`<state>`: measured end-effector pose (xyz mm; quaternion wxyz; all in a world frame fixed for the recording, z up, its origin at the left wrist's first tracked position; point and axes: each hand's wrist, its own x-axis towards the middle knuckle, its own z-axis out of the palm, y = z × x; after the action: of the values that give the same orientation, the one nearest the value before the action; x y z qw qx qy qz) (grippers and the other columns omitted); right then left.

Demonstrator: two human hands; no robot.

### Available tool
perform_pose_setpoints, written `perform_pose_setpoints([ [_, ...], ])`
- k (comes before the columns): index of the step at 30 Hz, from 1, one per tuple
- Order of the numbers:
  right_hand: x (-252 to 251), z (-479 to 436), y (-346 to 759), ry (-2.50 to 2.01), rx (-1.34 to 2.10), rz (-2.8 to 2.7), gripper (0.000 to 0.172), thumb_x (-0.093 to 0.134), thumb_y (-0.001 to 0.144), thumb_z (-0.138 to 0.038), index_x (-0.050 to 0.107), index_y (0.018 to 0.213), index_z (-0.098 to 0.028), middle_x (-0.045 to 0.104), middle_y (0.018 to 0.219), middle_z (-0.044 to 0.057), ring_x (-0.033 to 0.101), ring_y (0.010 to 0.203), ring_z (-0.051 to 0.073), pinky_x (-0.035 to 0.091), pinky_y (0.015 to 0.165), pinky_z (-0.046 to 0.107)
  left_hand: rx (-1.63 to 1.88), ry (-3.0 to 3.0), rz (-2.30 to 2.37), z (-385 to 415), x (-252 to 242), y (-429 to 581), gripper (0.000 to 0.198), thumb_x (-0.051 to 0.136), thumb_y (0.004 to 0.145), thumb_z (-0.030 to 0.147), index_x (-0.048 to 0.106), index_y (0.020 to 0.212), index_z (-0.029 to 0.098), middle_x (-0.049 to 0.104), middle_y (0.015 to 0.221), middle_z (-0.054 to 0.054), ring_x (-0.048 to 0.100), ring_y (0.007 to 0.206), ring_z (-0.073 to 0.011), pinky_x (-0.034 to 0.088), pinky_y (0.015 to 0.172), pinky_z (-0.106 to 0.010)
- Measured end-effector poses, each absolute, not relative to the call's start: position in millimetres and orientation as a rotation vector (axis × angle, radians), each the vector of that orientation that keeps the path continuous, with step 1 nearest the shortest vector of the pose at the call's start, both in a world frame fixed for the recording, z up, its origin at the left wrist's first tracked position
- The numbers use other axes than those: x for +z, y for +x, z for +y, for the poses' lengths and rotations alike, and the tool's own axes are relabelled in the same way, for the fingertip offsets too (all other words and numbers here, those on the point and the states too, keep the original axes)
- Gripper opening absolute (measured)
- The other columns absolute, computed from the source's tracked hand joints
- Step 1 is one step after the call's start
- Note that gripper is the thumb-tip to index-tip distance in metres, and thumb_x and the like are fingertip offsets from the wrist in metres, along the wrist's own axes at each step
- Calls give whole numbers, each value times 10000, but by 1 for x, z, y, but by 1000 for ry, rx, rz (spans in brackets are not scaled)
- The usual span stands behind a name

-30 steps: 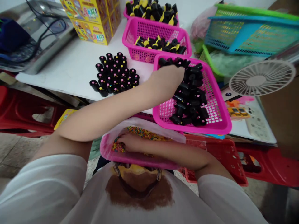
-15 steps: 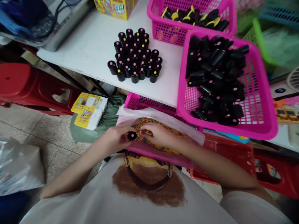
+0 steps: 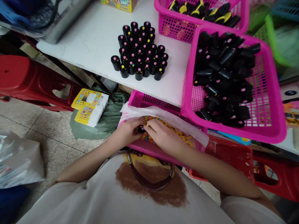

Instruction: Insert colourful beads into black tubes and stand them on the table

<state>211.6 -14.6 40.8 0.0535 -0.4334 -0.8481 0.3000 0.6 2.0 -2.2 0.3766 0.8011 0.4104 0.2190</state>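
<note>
My left hand (image 3: 127, 133) is wrapped round a small black cylinder (image 3: 140, 128), held low over a lined tray of beads. My right hand (image 3: 162, 133) is pinched close beside the cylinder's mouth, with a small yellow bead (image 3: 147, 125) at its fingertips. Under both hands lie many tiny coloured beads (image 3: 149, 117), and yellow plastic pieces (image 3: 187, 137) fill the right part of the same tray. White plastic sheeting (image 3: 163, 111) lines its far edge. My fingers partly hide the cylinder.
Upright black cylinders (image 3: 139, 74) with pink or yellow tips stand grouped on the white table (image 3: 93, 40). A pink basket (image 3: 277, 124) of loose black cylinders is at the right; another pink basket (image 3: 173, 29) stands behind. Folded yellow cartons (image 3: 88, 107) and red stools (image 3: 14, 74) are left.
The black cylinder has turned and moved slightly right and up, its pink-centred end no longer facing me. My right fingers have come out of the beads and up to it. The view has shifted slightly.
</note>
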Motion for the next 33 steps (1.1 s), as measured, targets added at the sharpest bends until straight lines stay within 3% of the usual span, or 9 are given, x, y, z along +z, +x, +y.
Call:
perform_pose_setpoints([
  [9, 50, -16, 211, -1374, 986, -2536, 274, 456, 1074, -151, 697, 1198, -193, 652, 1219, 133, 598, 1247, 298, 465, 1143, 518, 578, 2055, 1021, 3, -4, 0, 376, 716, 828, 97, 697, 1194, 182, 775, 1230, -98, 742, 1152, -255, 600, 1030, -426],
  [16, 50, -17, 209, -1297, 926, -2632, 319, 468, 1021, -62, 714, 1161, -209, 676, 1234, 142, 614, 1260, 322, 499, 1129, 516, 589, 2062, 1037, 2, -7, 0, 368, 701, 834, 95, 701, 1188, 198, 775, 1231, -90, 739, 1167, -254, 600, 1048, -435],
  [22, 42, -13, 204, -1378, 1221, -2585, 250, 516, 970, -34, 682, 1071, -191, 667, 1296, 127, 637, 1253, 282, 529, 1078, 447, 597, 2094, 1022, 2, -6, 1, 385, 651, 799, 34, 718, 1142, 196, 777, 1187, -88, 737, 1150, -255, 608, 1035, -454],
  [26, 41, -8, 208, -1410, 1339, -2431, 312, 455, 969, -30, 688, 1058, -218, 694, 1239, 81, 671, 1191, 242, 539, 1049, 398, 613, 2087, 982, 2, -5, 1, 354, 638, 818, 38, 717, 1132, 180, 777, 1187, -104, 744, 1133, -255, 613, 1020, -444],
  [33, 43, -13, 231, -1218, 1126, -2423, 593, 444, 827, 92, 732, 1195, -273, 669, 1316, 51, 645, 1245, 214, 529, 1091, 405, 581, 1993, 999, 3, 6, -3, 303, 722, 835, 143, 733, 1133, 198, 796, 1132, -72, 762, 1075, -238, 633, 977, -399],
])
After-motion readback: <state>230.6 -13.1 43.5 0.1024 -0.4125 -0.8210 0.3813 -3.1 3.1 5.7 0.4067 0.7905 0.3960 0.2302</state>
